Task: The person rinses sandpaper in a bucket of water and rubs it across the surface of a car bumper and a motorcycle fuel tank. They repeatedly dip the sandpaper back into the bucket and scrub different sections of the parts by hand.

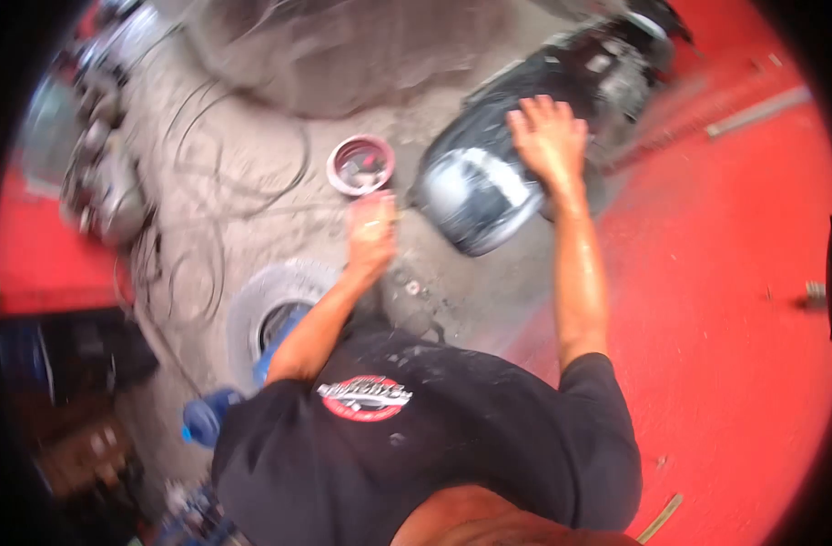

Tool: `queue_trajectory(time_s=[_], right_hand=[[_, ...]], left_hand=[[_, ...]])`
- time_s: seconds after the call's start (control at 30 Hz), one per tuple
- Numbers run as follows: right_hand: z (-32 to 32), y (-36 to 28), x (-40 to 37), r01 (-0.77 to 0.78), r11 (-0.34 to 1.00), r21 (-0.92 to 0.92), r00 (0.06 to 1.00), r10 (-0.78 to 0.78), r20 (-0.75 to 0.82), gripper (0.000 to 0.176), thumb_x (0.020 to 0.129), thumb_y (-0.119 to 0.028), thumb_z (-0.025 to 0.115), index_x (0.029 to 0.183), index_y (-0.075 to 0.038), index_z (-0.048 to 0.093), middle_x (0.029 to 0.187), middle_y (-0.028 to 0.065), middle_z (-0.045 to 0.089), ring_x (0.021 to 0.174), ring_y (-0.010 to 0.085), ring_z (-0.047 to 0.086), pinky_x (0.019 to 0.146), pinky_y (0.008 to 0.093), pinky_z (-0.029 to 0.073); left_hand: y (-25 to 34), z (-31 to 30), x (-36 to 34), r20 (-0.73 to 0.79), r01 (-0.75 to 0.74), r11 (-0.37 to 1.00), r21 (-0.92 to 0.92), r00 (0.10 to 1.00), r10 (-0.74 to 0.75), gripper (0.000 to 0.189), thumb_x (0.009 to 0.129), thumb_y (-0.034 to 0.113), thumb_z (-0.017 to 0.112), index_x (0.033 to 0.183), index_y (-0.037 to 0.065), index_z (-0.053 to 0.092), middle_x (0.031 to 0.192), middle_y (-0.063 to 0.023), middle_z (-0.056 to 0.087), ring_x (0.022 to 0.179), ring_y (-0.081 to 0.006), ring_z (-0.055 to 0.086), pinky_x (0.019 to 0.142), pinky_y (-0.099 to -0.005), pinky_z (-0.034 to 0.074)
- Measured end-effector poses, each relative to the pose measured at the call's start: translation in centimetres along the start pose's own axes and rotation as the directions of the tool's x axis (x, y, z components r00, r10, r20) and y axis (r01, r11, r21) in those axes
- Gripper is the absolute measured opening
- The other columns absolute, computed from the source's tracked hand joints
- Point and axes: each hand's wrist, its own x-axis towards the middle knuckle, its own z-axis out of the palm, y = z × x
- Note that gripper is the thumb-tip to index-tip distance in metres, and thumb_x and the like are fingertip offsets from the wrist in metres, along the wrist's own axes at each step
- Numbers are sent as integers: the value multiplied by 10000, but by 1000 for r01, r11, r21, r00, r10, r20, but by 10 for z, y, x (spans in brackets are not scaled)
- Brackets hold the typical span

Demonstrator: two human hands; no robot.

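Note:
A long, black, curved panel, like a vehicle bumper, lies ahead of me with a glossy whitish patch near its rounded end. My right hand rests on its dark upper surface, fingers stretched out. My left hand is closed, left of the panel and just below a round reddish tub. Something pinkish shows at its fingers, too blurred to name. Inside the tub are small dark and pink bits that I cannot make out.
Red panels stretch along the right. A tire lies by my left arm, with a blue jug below it. Hoses loop over the dusty floor. Greasy metal parts sit at left; a plastic-covered bulk stands ahead.

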Motion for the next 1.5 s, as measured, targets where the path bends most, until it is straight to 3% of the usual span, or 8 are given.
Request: queue_trajectory(time_s=[0.1,0.17,0.37,0.67,0.83,1.13,1.27,1.5], right_hand=[[-7,0,-1,-29,999,32,999,30,-16,530,967,-506,499,1298,-114,629,1420,107,537,1372,328,410,1127,555,272],[5,7,-7,-50,982,184,992,71,-107,552,950,-488,531,1298,-70,625,1426,145,528,1378,374,402,1148,572,236],[-3,-1,-8,-228,968,104,973,229,-1,634,952,-478,541,1421,-55,495,1514,211,408,1445,361,315,1202,497,183],[12,-62,31,-720,626,-301,641,765,57,728,1018,-439,384,1501,90,257,1587,278,219,1490,410,177,1204,513,156],[40,-127,44,-582,648,-491,751,660,-19,668,1003,-399,416,1475,69,350,1576,259,270,1484,399,205,1203,533,138],[157,-219,102,-564,803,193,821,520,235,558,973,-371,545,1415,-34,498,1468,225,463,1398,384,383,1171,521,248],[267,-251,126,-801,444,401,560,318,765,563,966,-379,593,1390,-14,525,1330,241,593,1250,347,572,1070,399,423],[465,-290,86,-982,108,153,172,199,965,524,965,-401,595,1313,-9,591,1216,187,677,1158,267,641,1005,342,464]], left_hand=[[-45,-16,8,43,494,737,-462,842,-537,382,1004,174,428,1295,-24,576,1234,-236,624,1136,-390,593,987,-447,455],[-98,-7,0,-6,735,630,-253,650,-760,490,1041,355,416,1075,-67,663,981,-257,683,935,-398,651,839,-465,490],[-214,-3,44,221,691,28,-722,269,-937,507,1058,378,412,1052,-80,629,1014,-120,669,898,-226,642,830,-382,519],[-410,51,179,558,837,74,-542,424,-714,485,1042,396,462,1012,-45,660,894,-69,661,798,-158,590,753,-330,483],[-447,77,241,695,853,216,-475,514,-503,470,1027,415,491,957,-21,650,828,-31,612,742,-128,532,697,-300,452],[-417,130,271,756,895,114,-430,427,-496,265,987,147,547,1178,-36,558,1032,-100,653,920,-187,606,817,-350,489],[-426,145,257,678,929,309,-202,360,-641,357,987,143,567,1276,-63,525,1126,-164,659,987,-200,618,867,-331,493],[-459,234,182,795,618,741,264,295,-530,329,978,309,528,1206,75,569,1085,-237,688,1062,-417,647,908,-488,504]])
